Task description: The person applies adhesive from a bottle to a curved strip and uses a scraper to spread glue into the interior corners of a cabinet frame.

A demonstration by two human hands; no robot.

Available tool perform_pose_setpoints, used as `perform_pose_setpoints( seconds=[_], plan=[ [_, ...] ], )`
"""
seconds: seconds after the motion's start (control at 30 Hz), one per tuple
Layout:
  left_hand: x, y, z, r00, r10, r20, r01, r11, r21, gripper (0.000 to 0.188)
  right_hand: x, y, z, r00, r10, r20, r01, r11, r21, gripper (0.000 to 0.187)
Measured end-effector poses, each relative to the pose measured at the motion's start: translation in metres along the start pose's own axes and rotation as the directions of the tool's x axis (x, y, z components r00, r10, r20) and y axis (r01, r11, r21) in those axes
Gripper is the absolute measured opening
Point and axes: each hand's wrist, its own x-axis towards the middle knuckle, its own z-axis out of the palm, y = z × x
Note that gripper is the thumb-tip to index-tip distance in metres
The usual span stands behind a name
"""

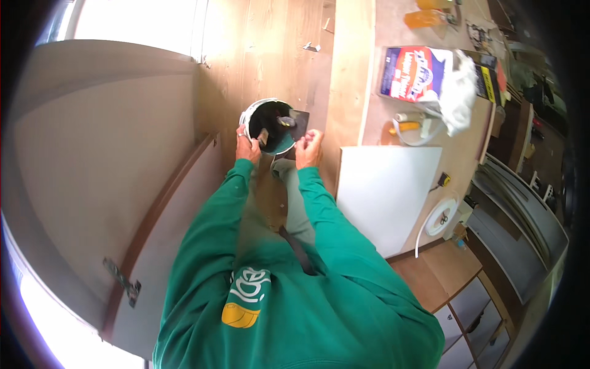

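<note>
A round white-rimmed bucket (243, 117) stands in front of me, dark inside. My left hand (246, 147) is closed on its near left rim. A small tan piece (263, 136) shows inside the bucket beside that thumb; I cannot tell whether the hand touches it. My right hand (309, 149) pinches a flat dark scraper-like plate (299, 125), held over the bucket's right rim. A pale, shiny lump (285, 122) lies beside the plate, partly inside the bucket; its kind is unclear.
Right of me, a bench bears a white panel (386, 190), a blue-and-red box (413, 74), white cloth (459, 92), orange bottles (425, 19), a tape measure (444, 179) and a white strip coil with scissors (450, 206). To the left stands a large panel with a metal hinge (123, 281).
</note>
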Motion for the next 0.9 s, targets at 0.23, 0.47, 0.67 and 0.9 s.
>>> perform_pose_setpoints(
  seconds=[0.23,0.47,0.67,0.9],
  plan=[
    [0.071,-0.099,0.049,1.000,-0.025,0.008,0.026,0.995,-0.097,0.057,0.033,0.039,0.059,0.980,0.171,-0.102,-0.135,0.947,0.293,0.027],
    [0.118,-0.138,0.146,1.000,0.018,0.000,-0.018,0.999,0.046,0.053,0.074,0.063,0.076,0.963,0.243,-0.115,-0.159,0.859,0.486,0.027],
    [0.137,-0.144,0.262,0.974,-0.144,0.173,0.165,0.980,-0.115,0.065,0.094,0.056,0.084,0.962,0.259,-0.081,-0.158,0.777,0.609,0.031],
    [0.131,-0.135,0.348,0.837,-0.277,0.472,0.220,0.960,0.174,0.057,0.104,0.060,0.073,0.964,0.255,-0.069,-0.161,0.774,0.613,0.028]
  ],
)
